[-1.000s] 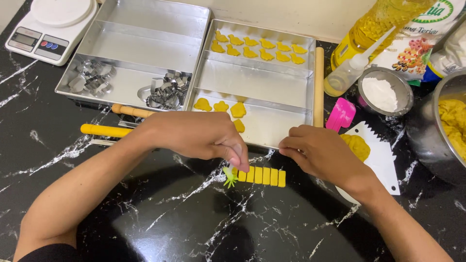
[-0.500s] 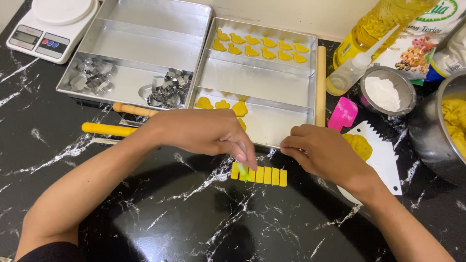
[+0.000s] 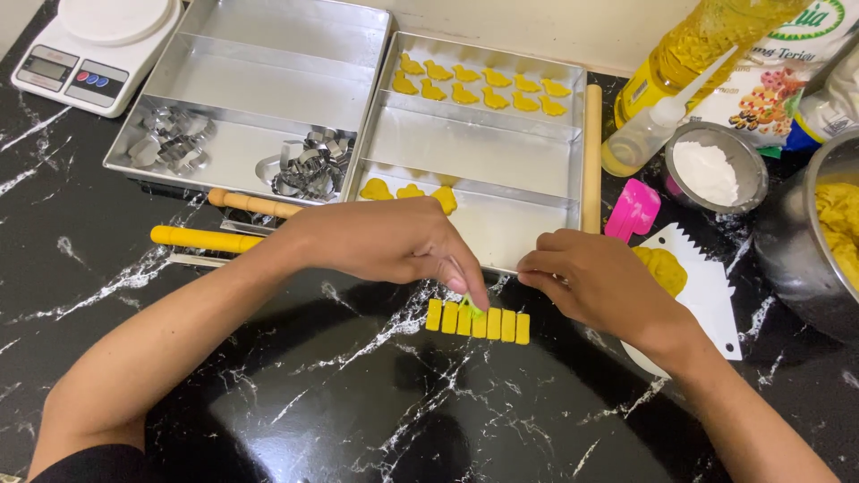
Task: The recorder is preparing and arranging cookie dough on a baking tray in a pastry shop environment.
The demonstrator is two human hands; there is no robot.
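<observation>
Pinching a green tool (image 3: pixel 472 307) (mostly hidden), left hand (image 3: pixel 394 241) touches dough strips (image 3: pixel 479 323); right hand (image 3: pixel 595 279) curled, grip unclear.

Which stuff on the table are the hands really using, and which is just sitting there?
In use:
left hand
small green tool
row of yellow dough pieces
right hand

Lying about:
kitchen scale
metal cookie cutters
oil bottle
bowl of white powder
pink scraper

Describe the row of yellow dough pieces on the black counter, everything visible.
The row of dough pieces is six small yellow rectangular blocks set side by side, touching, flat on the black marble counter. They look soft and matte. The left hand presses a small green tool on the middle pieces; the right hand rests near the right end.
</observation>
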